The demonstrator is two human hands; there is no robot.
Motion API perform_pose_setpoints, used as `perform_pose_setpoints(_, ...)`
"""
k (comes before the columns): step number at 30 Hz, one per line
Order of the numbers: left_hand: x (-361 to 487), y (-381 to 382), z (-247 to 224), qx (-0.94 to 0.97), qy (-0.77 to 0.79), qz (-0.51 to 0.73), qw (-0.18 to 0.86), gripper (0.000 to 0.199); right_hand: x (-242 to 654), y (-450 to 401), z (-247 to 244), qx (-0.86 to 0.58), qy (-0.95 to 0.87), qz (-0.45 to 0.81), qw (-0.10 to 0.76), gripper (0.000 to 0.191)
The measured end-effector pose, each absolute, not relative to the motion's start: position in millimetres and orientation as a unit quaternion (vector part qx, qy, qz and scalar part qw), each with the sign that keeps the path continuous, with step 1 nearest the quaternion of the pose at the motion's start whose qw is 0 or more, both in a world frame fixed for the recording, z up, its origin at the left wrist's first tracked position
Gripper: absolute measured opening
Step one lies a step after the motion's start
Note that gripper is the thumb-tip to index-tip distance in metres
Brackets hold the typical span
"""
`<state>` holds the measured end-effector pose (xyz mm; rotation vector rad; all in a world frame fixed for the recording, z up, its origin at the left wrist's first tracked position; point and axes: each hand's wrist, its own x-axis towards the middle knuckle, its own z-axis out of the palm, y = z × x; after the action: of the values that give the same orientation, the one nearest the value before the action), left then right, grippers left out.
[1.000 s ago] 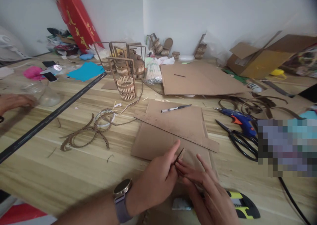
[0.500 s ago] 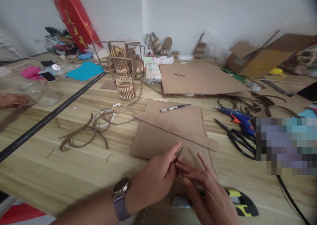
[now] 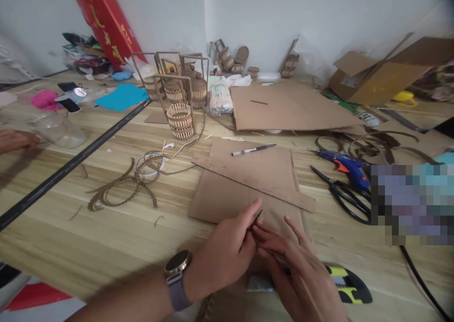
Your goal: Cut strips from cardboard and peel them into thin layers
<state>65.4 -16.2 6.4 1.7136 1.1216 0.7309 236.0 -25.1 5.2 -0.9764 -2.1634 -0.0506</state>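
Closest in, a yellow & black tool lies partly hidden by the R hand; can't tell if they touch; the L hand, w/ a watch on its wrist, pinches a thin brown strip b/w thumb & fingers; the R hand's fingertips come up to the strip from the R, w/ one finger poking up apart from the rest; can't tell if they pinch too, b/c the low part is hidden; the strip sits b/w both hands, tilted, its top end sticking out; it looks like card, so prob. v. light, a bit stiff but easy to bend, & not slippery; it may crease or tear if squashed, so best hold it by the flat sides, near the low end, w/ soft fingertips, & don't push on the tip; just past the hands, a long cardboard piece lies slanted on a flat cardboard sheet, w/ a pen beyond it; scissors & a blue glue gun lie off to the R; farther back, a little basket w/ a tall handle stands upright.
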Motion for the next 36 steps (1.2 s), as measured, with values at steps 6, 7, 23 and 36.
perform_pose_setpoints(6,64.1,-15.0,5.9,0.686,0.457,0.307,0.475,0.061,238.2,-27.1,4.9,-0.403,-0.834,0.002,0.377,0.009)
perform_pose_setpoints(7,64.0,-15.0,6.2,0.689,0.455,0.307,0.473,0.06,238.7,-26.9,4.2,-0.402,-0.832,0.01,0.381,0.008)
perform_pose_setpoints(23,64.9,-15.0,5.8,0.708,0.449,0.301,0.455,0.06,240.5,-22.1,2.1,-0.363,-0.858,-0.021,0.362,0.011)
perform_pose_setpoints(36,65.0,-14.8,4.4,0.699,0.456,0.304,0.459,0.059,240.6,-28.0,0.1,-0.373,-0.853,-0.002,0.366,0.015)
